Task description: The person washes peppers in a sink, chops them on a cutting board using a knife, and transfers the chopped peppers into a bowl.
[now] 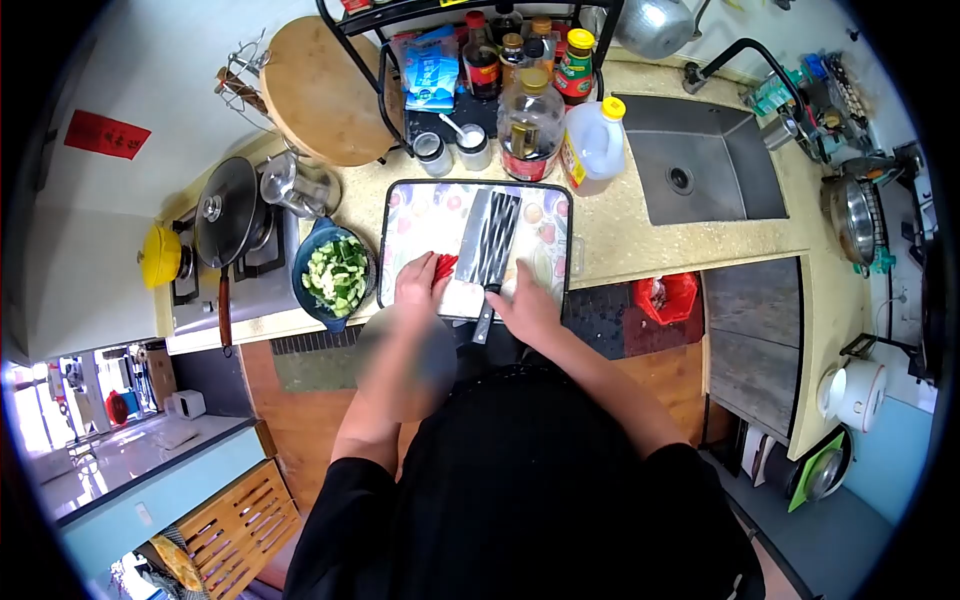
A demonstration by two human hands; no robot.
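My left hand [417, 283] is on the left half of the cutting board [402, 215], fingers drawn together on pieces of red pepper [446, 265]. A wide cleaver [487, 237] with a dark striped blade lies on the board just right of the pepper. Its black handle points toward me and sticks out past the board's near edge. My right hand [528, 308] rests at the board's near right, fingers extended and apart, thumb close beside the handle; whether it touches is unclear. Left of the board stands a blue pot [302, 272] with chopped green vegetable [337, 276].
Behind the board are two small jars [432, 155], a large clear bottle [530, 125] and a yellow-capped jug [595, 145]. A sink [690, 150] is at right. A lidded wok [230, 210] sits on the stove at left. A red bin [667, 298] is below the counter.
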